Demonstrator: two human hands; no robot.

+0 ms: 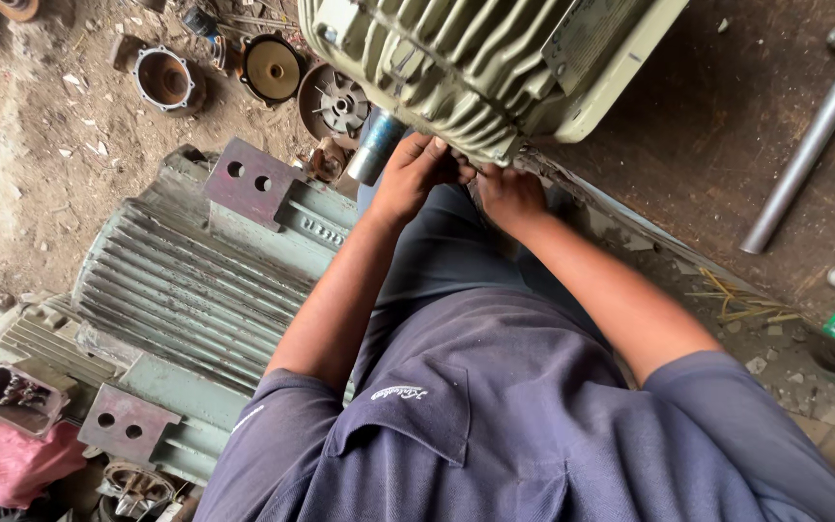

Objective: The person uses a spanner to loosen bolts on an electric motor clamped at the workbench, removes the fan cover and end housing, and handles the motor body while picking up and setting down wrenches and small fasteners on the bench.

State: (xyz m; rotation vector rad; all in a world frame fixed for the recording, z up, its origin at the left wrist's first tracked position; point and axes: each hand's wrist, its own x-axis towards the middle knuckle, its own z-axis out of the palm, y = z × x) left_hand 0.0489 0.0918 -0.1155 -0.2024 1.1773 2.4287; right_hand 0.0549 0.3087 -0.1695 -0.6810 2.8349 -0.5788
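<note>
I have my left hand (416, 172) and right hand (507, 193) gripping the green finned motor (475, 68) at the bench edge (630, 232), fingers curled under its base; I'd steady it next.

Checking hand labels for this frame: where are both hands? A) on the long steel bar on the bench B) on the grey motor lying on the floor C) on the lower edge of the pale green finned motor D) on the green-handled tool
C: left hand and right hand both press against the lower edge of the pale green finned motor, by its shaft; the steel bar lies untouched on the bench.
</note>
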